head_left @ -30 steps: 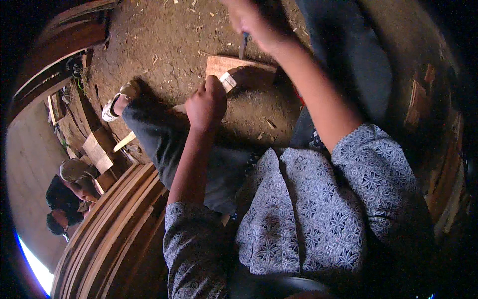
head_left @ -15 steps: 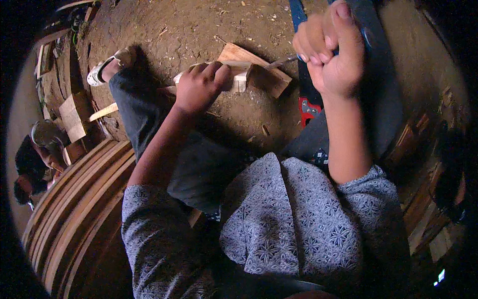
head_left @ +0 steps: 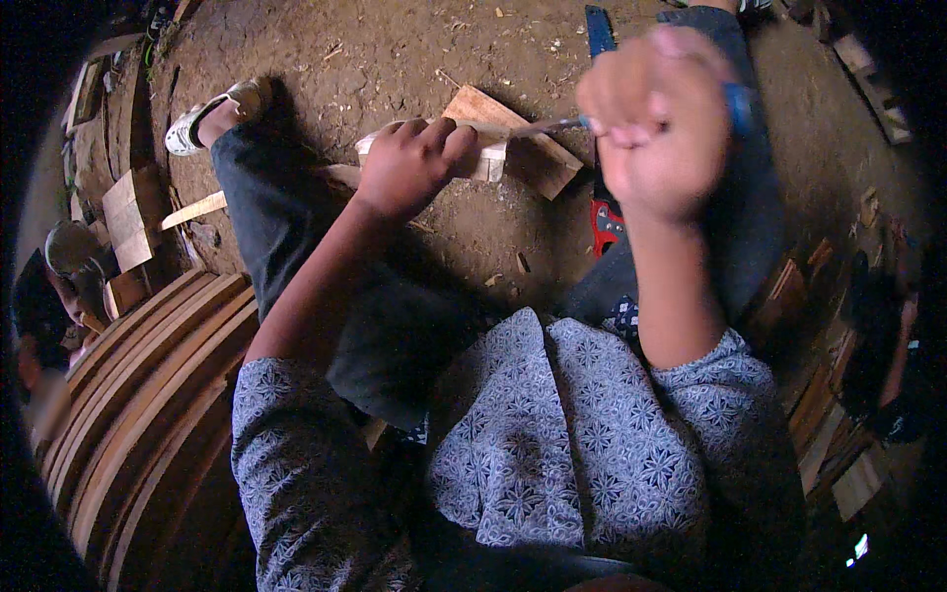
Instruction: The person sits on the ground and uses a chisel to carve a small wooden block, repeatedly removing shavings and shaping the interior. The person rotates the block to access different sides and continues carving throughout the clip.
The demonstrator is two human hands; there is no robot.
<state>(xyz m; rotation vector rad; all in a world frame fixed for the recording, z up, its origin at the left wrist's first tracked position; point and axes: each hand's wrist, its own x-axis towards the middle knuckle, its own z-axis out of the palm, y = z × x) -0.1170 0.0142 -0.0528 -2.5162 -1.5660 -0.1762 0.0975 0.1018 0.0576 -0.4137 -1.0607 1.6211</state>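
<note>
My left hand (head_left: pixel 412 170) is closed around a pale, shaped wooden piece (head_left: pixel 491 158), whose squared end shows past my fingers. My right hand (head_left: pixel 663 128), slightly blurred, is wrapped in a fist round a blue-handled tool with a metal shaft (head_left: pixel 554 126). The shaft points left at the end of the wooden piece. Whether its tip touches the wood or enters it, I cannot tell. Under the wooden piece lies a flat board (head_left: pixel 547 163) on the dirt. A handsaw (head_left: pixel 605 227) with a red handle and blue blade lies beside my right leg, partly behind my right hand.
Long curved wooden strips (head_left: pixel 148 385) are stacked at my left. Another person (head_left: pixel 74 281) works behind them. A wood block (head_left: pixel 131 219) and a thin stick (head_left: pixel 193 210) lie near my left foot. Scrap wood (head_left: pixel 829 395) lies at the right. Wood chips dot the dirt floor (head_left: pixel 395 49).
My right fist has turned and lowered slightly, with the tool's shaft still toward the wooden piece. My left hand keeps its hold. The whole view has shifted a little.
</note>
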